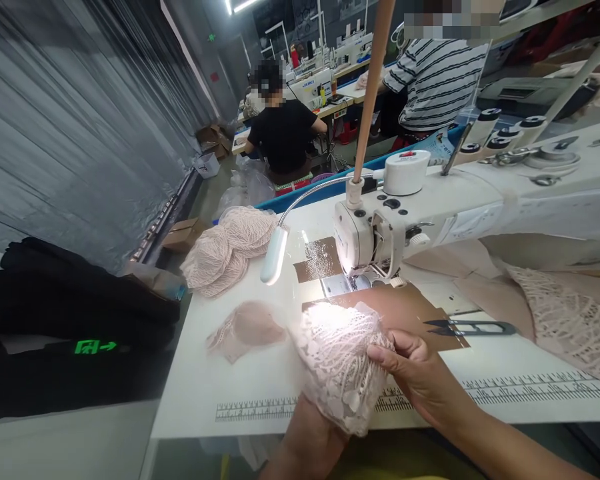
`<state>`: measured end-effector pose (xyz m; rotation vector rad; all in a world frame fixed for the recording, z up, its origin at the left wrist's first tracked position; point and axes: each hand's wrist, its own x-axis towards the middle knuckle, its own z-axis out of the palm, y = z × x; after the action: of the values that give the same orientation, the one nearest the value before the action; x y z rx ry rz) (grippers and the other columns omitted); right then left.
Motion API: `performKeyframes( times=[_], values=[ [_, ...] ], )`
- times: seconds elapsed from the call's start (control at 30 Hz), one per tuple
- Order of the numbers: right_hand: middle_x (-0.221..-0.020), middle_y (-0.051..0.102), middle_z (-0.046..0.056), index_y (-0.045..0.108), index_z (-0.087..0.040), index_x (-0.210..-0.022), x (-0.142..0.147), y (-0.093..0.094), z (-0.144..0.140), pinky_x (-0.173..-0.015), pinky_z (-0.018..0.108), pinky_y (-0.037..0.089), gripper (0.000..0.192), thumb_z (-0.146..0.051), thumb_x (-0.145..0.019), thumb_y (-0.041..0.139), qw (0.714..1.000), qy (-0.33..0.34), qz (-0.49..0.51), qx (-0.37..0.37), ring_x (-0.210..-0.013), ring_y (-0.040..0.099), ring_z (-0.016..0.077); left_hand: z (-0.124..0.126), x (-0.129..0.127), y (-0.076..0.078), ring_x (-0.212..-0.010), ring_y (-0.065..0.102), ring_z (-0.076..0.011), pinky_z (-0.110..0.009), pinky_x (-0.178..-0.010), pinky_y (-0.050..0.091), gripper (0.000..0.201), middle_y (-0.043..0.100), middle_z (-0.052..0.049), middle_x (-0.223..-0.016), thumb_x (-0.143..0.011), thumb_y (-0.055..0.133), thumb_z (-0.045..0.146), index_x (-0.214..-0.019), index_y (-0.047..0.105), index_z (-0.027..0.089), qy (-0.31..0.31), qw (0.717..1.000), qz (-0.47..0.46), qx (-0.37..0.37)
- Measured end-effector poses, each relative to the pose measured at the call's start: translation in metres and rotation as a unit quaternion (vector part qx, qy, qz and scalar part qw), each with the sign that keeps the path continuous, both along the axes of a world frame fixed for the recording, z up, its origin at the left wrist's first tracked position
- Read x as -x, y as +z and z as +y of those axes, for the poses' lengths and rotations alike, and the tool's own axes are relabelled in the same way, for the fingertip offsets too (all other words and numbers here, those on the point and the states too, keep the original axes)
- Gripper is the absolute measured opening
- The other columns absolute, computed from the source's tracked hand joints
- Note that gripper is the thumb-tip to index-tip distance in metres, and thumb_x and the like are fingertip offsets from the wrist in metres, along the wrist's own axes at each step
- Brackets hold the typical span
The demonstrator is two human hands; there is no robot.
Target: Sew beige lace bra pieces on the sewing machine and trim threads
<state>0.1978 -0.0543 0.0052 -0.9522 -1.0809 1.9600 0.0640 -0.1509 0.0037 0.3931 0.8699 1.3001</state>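
Item 1, at dial centre: lace piece (343,367), pale pink and rounded, held above the near edge of the worktable (187,400).

Item 2, at three o'clock: right hand (420,373), closed in a pinch on the lace piece, the thumb laid over its edge.

Item 3, at seven o'clock: left hand (317,433), placed beneath the lace piece; its fingers are covered, and whether they are closed or spread cannot be told.

Item 4, at twelve o'clock: needle area (354,283) of the white sewing machine (520,200). The lace piece is held apart from it, so no stitch is judged to be under way.

Item 5, at ten o'clock: beige shaped piece (257,323), laid singly on the table.

Item 6, between ten and eleven o'clock: lace stack (225,257), several rounded pieces overlapped. By their like form these may be judged brought to one stage; whether finished or waiting cannot be told, nor which seams of the held piece are done.

Item 7, at eleven o'clock: lamp (275,257), lit.

Item 8, between two and three o'clock: thread snips (480,327), unheld, their blades over a brown sheet (405,303); farther out, lace fabric (575,320), left unhandled.

Item 9, beyond: thread cones (486,128) at one to two o'clock; a person in black (285,133) at eleven; a person in stripes (440,83) at one.
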Motion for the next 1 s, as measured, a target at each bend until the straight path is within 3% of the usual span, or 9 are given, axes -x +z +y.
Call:
performKeyframes(
  times=[0.13, 0.2, 0.27, 0.33, 0.4, 0.57, 0.7, 0.9, 1.0],
  values=[
    [-0.073, 0.061, 0.003, 0.062, -0.018, -0.074, -0.007, 0.007, 0.009, -0.064, 0.029, 0.047, 0.033, -0.047, -0.068, 0.076, 0.997, 0.075, -0.021, -0.028, -0.068, 0.055, 0.0175, -0.026, 0.037, 0.004, -0.054, 0.057, -0.0176, -0.033, -0.061, 0.049, 0.044, 0.055, -0.007, -0.051, -0.071, 0.072, 0.048, -0.045, 0.059, 0.015, -0.246, 0.963, 0.043, -0.104],
    [-0.068, 0.057, 0.001, 0.06, -0.018, -0.071, -0.009, 0.011, 0.01, -0.06, 0.027, 0.045, 0.032, -0.046, -0.07, 0.074, 0.984, 0.155, -0.046, -0.077, -0.063, 0.053, 0.0153, -0.032, 0.059, 0.016, -0.06, 0.059, -0.0183, -0.029, -0.059, 0.048, 0.037, 0.061, -0.009, -0.061, -0.075, 0.069, 0.047, -0.057, 0.065, 0.015, -0.216, 0.962, 0.113, -0.125],
    [-0.068, 0.057, 0.0, 0.06, -0.018, -0.071, -0.007, 0.015, 0.008, -0.059, 0.025, 0.042, 0.028, -0.043, -0.074, 0.071, 0.964, 0.232, -0.048, -0.125, -0.063, 0.052, 0.014, -0.03, 0.074, 0.03, -0.08, 0.063, -0.0221, -0.032, -0.075, 0.05, 0.03, 0.067, -0.01, -0.086, -0.07, 0.075, 0.043, -0.086, 0.071, 0.019, -0.103, 0.955, 0.231, -0.153],
    [-0.072, 0.06, 0.0, 0.061, -0.018, -0.076, -0.005, 0.017, 0.003, -0.061, 0.024, 0.042, 0.024, -0.04, -0.078, 0.067, 0.946, 0.292, -0.033, -0.14, -0.066, 0.054, 0.0143, -0.02, 0.077, 0.041, -0.109, 0.054, -0.0286, -0.037, -0.094, 0.043, 0.067, 0.061, -0.011, -0.118, -0.057, 0.085, 0.039, -0.118, 0.061, 0.022, -0.053, 0.924, 0.356, -0.128],
    [-0.072, 0.06, 0.0, 0.061, -0.017, -0.076, -0.002, 0.018, -0.001, -0.06, 0.024, 0.04, 0.024, -0.041, -0.082, 0.063, 0.936, 0.321, -0.028, -0.144, -0.065, 0.054, 0.0144, -0.008, 0.071, 0.044, -0.115, 0.05, -0.0301, -0.037, -0.097, 0.041, 0.078, 0.056, -0.012, -0.125, -0.056, 0.086, 0.036, -0.126, 0.055, 0.02, -0.092, 0.911, 0.389, -0.095],
    [-0.071, 0.06, 0.001, 0.057, -0.018, -0.066, -0.001, 0.015, -0.003, -0.061, 0.026, 0.04, 0.033, -0.043, -0.087, 0.056, 0.933, 0.248, -0.093, -0.245, -0.067, 0.054, 0.0158, 0.004, 0.051, 0.032, -0.084, 0.059, -0.0205, -0.029, -0.076, 0.047, 0.04, 0.065, -0.008, -0.095, -0.078, 0.069, 0.036, -0.109, 0.063, 0.012, -0.136, 0.919, 0.356, -0.106],
    [-0.074, 0.062, 0.003, 0.048, -0.019, -0.06, 0.0, 0.015, -0.002, -0.064, 0.028, 0.042, 0.034, -0.041, -0.086, 0.055, 0.931, 0.189, -0.127, -0.285, -0.069, 0.056, 0.0174, 0.0, 0.05, 0.031, -0.077, 0.056, -0.0179, -0.026, -0.069, 0.044, 0.035, 0.064, -0.006, -0.088, -0.081, 0.065, 0.038, -0.104, 0.064, 0.011, -0.15, 0.893, 0.407, -0.121],
    [-0.067, 0.062, 0.002, 0.053, -0.019, -0.064, 0.003, 0.013, -0.006, -0.056, 0.027, 0.04, 0.03, -0.04, -0.085, 0.054, 0.932, 0.182, -0.164, -0.268, -0.062, 0.054, 0.0162, 0.0, 0.051, 0.04, -0.078, 0.057, -0.0176, -0.025, -0.071, 0.042, 0.03, 0.065, -0.005, -0.086, -0.08, 0.066, 0.036, -0.101, 0.066, 0.015, -0.128, 0.846, 0.501, -0.131],
    [-0.065, 0.061, 0.002, 0.052, -0.019, -0.063, 0.004, 0.011, -0.008, -0.054, 0.027, 0.039, 0.03, -0.04, -0.084, 0.054, 0.928, 0.178, -0.177, -0.275, -0.06, 0.053, 0.0158, 0.003, 0.048, 0.039, -0.074, 0.056, -0.0164, -0.024, -0.068, 0.041, 0.025, 0.064, -0.004, -0.081, -0.081, 0.065, 0.036, -0.094, 0.067, 0.014, -0.121, 0.843, 0.51, -0.119]
  ],
)
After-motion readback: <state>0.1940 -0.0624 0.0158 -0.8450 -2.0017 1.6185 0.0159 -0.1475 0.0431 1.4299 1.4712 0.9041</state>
